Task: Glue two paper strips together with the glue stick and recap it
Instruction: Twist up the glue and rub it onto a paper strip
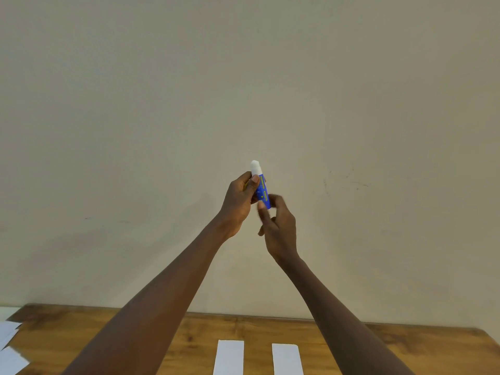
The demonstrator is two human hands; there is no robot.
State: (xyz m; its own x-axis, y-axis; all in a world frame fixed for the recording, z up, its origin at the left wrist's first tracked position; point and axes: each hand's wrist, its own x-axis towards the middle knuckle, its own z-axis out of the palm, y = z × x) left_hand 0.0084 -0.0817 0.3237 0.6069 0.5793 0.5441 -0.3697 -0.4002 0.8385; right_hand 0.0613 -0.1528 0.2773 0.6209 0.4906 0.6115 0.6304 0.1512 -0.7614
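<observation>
Nearest, on the wooden tabletop (405,345), two white paper strips (228,357) lying side by side, apart and not touching, and at the left edge some more white paper pieces (9,358), cut by the frame so not possible to count. Farther and higher, in front of the plain wall (243,77), one blue glue stick (263,190) held nearly upright between two hands, with a white top end standing out of the blue tube. Left hand (238,201) gripping the upper part, fingers curled round it and thumb pressed along the tube; right hand (278,228) pinching the lower end with thumb and fingers, a little blurred.
</observation>
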